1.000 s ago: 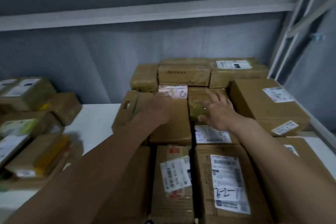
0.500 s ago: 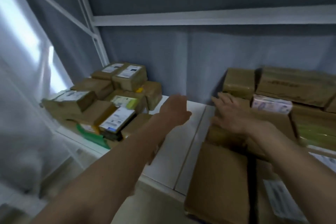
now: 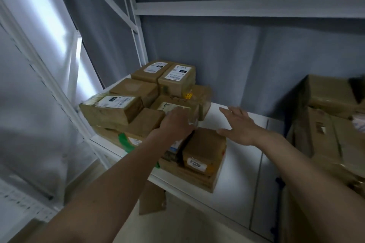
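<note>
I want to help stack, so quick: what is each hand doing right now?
Left hand: touching a labelled box; whether it grips cannot be told.
Right hand: open, fingers spread, holding nothing, above the shelf.

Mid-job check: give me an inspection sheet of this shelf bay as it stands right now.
Surface: white shelf, carrying two stacks of boxes.
Job's things: labelled parcel on the left stack; box marked 4023 at that stack's front.
Clutter: brown boxes stacked at the right.
Grippers: left hand on the labelled parcel, grip unclear; right hand open, fingers spread, over the shelf beside the box marked 4023.
Cables: nothing seen.
Surroundings: grey curtain behind; white rack frame above.
</note>
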Motion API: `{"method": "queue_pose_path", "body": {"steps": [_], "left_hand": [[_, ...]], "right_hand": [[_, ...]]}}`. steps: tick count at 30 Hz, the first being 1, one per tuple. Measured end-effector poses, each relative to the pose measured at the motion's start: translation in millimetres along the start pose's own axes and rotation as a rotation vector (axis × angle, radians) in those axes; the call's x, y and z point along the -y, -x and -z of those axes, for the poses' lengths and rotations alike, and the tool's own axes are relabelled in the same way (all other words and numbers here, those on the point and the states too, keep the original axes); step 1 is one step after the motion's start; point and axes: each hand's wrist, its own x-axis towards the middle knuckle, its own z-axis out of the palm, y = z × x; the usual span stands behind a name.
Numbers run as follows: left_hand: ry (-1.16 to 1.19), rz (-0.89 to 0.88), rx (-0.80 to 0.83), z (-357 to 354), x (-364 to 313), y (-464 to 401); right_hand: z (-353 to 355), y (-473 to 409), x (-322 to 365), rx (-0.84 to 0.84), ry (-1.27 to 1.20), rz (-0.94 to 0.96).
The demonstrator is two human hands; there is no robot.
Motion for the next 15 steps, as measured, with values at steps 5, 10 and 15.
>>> {"method": "queue_pose_path", "body": {"steps": [5, 10, 15], "left_hand": [[0.015, 0.045, 0.058, 7.0, 55.0, -23.0], [0.054, 0.054, 0.045, 19.4, 82.2, -35.3], [0.089, 0.077, 0.007, 40.4, 112.7, -49.1]], "right_hand": [[-15.3, -34.2, 33.3, 0.021, -0.048, -0.020], [-19.8, -60.0, 62.3, 0.049, -0.059, -0.012], [-19.4, -96.5, 89.4, 0.062, -0.073, 0.041]]}}
